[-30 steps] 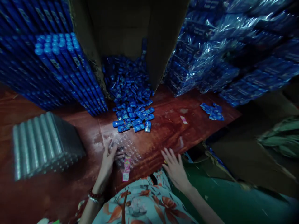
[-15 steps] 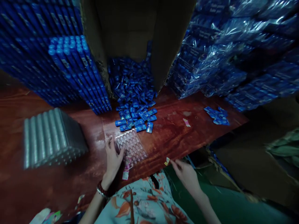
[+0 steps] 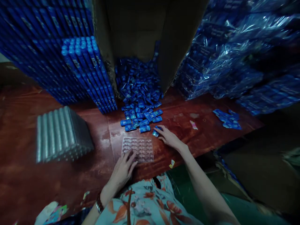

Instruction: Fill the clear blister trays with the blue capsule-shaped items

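A clear plastic blister tray with rows of moulded hollows lies flat on the reddish table. My left hand rests on its near left corner, fingers spread a little and lying on the plastic. My right hand reaches beyond the tray's right side. Its thumb and fingers are closed about a small blue packet at the table surface. More small blue packets lie loose just past the tray, spilling from a heap.
An open cardboard box surrounds the heap. Stacked blue packs and nested clear trays stand left. Film-wrapped blue bundles rise at right. Flat blue wrappers and a yellowish scrap lie near the table's right edge.
My right hand has left the yellowish scrap and moved up and left to a blue packet. The tray has turned squarer, and my left hand has shifted to its near edge. The pink-printed strip no longer shows.
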`<state>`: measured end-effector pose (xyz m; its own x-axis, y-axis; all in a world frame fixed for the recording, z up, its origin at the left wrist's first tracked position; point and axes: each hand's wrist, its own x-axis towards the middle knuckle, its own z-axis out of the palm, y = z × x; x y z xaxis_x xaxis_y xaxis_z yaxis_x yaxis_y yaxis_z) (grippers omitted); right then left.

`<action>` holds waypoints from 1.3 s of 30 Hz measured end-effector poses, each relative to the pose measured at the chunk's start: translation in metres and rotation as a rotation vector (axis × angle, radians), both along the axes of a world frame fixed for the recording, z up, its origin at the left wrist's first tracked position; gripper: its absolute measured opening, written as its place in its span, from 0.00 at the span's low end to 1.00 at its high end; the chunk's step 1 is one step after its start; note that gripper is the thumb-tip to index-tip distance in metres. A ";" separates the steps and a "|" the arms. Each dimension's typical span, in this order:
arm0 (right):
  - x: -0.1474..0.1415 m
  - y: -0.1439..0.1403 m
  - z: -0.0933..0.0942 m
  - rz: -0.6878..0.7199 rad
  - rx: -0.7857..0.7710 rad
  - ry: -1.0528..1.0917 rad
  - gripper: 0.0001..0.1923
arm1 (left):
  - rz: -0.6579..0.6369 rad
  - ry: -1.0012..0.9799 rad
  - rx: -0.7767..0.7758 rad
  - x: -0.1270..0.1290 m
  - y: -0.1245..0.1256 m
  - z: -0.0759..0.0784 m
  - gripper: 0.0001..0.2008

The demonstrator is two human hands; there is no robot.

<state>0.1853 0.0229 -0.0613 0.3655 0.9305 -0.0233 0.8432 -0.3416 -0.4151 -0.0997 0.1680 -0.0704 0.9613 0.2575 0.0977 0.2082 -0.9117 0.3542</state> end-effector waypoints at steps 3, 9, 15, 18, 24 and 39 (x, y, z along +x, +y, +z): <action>-0.007 -0.018 0.002 -0.069 0.047 -0.037 0.33 | -0.057 0.012 0.048 -0.001 -0.005 0.009 0.23; 0.005 -0.019 -0.013 -0.108 0.122 -0.135 0.21 | -0.170 0.031 0.138 0.023 -0.001 0.001 0.33; -0.009 -0.028 -0.025 -0.188 0.260 -0.044 0.17 | -0.255 0.127 0.073 0.026 0.004 -0.017 0.28; -0.038 -0.023 -0.016 -0.254 0.275 0.134 0.19 | -0.286 0.139 0.006 0.020 0.008 -0.015 0.30; -0.071 0.025 0.013 0.011 0.113 -0.003 0.14 | -0.285 0.132 -0.074 0.017 0.012 -0.013 0.29; -0.083 0.075 0.049 0.328 -0.245 -0.350 0.12 | -0.259 0.096 -0.158 0.015 0.007 -0.025 0.29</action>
